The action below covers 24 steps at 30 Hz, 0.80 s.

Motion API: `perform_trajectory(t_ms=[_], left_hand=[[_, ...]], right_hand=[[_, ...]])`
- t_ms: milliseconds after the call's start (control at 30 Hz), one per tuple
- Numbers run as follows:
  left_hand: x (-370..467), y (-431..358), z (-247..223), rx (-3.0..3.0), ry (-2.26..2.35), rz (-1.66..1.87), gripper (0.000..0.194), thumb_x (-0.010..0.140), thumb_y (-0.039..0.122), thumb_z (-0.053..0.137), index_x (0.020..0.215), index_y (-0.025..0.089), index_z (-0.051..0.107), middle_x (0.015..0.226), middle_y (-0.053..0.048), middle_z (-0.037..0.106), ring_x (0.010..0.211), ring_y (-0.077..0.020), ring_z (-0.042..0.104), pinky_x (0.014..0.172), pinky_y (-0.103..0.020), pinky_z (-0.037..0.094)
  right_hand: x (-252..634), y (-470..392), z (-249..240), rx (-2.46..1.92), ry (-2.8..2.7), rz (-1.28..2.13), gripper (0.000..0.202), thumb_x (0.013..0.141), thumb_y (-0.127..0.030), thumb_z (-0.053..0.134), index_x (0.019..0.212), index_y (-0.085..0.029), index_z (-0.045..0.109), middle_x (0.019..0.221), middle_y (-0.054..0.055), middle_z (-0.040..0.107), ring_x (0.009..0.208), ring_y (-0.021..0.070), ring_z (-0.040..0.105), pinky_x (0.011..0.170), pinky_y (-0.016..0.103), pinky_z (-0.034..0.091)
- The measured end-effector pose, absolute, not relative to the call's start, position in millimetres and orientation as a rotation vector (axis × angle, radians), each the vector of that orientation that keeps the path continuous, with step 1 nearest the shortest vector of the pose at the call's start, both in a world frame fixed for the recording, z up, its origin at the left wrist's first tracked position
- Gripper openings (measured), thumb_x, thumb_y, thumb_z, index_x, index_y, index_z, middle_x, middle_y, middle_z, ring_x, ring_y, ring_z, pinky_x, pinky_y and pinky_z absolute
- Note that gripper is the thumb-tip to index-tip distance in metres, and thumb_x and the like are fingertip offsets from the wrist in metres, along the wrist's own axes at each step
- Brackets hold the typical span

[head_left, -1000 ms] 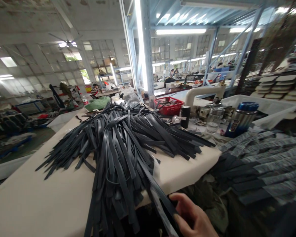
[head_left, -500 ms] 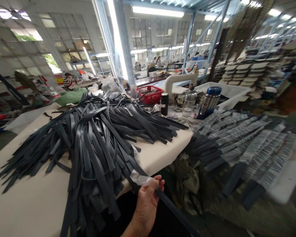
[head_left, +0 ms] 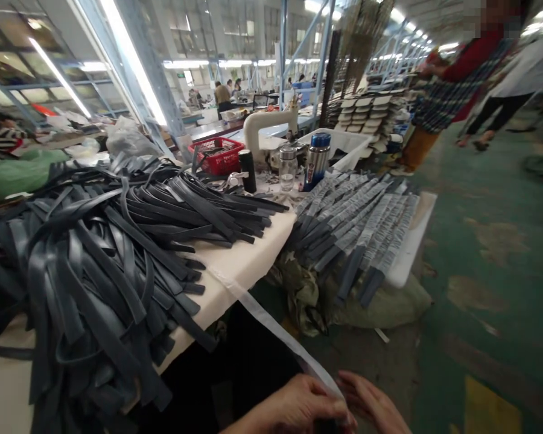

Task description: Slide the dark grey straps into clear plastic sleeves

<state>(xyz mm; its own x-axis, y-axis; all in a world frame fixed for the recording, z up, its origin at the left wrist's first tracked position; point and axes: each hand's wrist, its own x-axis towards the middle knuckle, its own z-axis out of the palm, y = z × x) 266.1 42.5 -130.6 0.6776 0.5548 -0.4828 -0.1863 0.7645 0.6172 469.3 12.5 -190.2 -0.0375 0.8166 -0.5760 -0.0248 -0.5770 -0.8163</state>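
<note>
While my left hand [head_left: 298,401] hangs low in front of me, its fingers are pinching the near end of a long, flat, thin white band [head_left: 271,323], and my right hand [head_left: 371,401] is right beside that end, fingers half curled; whether they grip it too, I can't tell. Here's the change: half a second ago the white stuff was bunched in my left hand close by the counter, and now it's drawn out in one long run, so I'd judge the band is what's being worked at this instant. The dark strip that ran through my hand then isn't clear now; anything under the band is hidden.

Its long axis goes slantwise: far end up and left at the edge of the cream-covered counter [head_left: 248,253], held end down and right, pointing towards me. It looks fairly taut.

Just beyond, a heap of flat, dark grey, rubbery-looking strips [head_left: 117,241] spreads across the counter, ends drooping over the edge. Off to the right lie dark strips wrapped in wrinkled clear film [head_left: 362,211], side by side. Further back: a red plastic lattice basket [head_left: 221,164] and a blue-and-silver metal flask [head_left: 317,160].
</note>
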Motion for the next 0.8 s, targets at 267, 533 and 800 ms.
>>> perform_trajectory(t_ms=[267,533,800], left_hand=[[278,43,-140,0.530,0.793,0.447,0.021,0.064,0.027,0.075,0.072,0.008,0.073,0.069,-0.008,0.067,0.065,-0.0167,0.062,0.077,-0.035,0.048],[245,79,-136,0.117,1.040,0.864,0.026,0.075,0.036,0.073,0.090,0.014,0.069,0.102,-0.009,0.072,0.090,-0.0182,0.068,0.075,-0.025,0.052],[243,87,-142,-0.013,1.021,0.923,0.021,0.078,0.031,0.072,0.091,0.015,0.070,0.092,-0.005,0.074,0.082,-0.0151,0.069,0.070,-0.023,0.054]], right_hand=[[396,72,-151,-1.116,-0.227,1.860,0.057,0.069,-0.031,0.080,0.120,-0.019,0.057,0.081,0.002,0.072,0.066,0.0146,0.068,0.062,0.023,0.053],[440,62,-160,-1.347,-0.491,1.687,0.049,0.068,-0.038,0.078,0.110,-0.018,0.063,0.070,-0.002,0.066,0.047,0.0075,0.055,0.045,0.018,0.045],[451,-5,-158,-1.725,-1.136,1.333,0.041,0.082,-0.056,0.056,0.093,-0.018,0.068,0.053,-0.003,0.057,0.041,0.0095,0.050,0.042,0.019,0.039]])
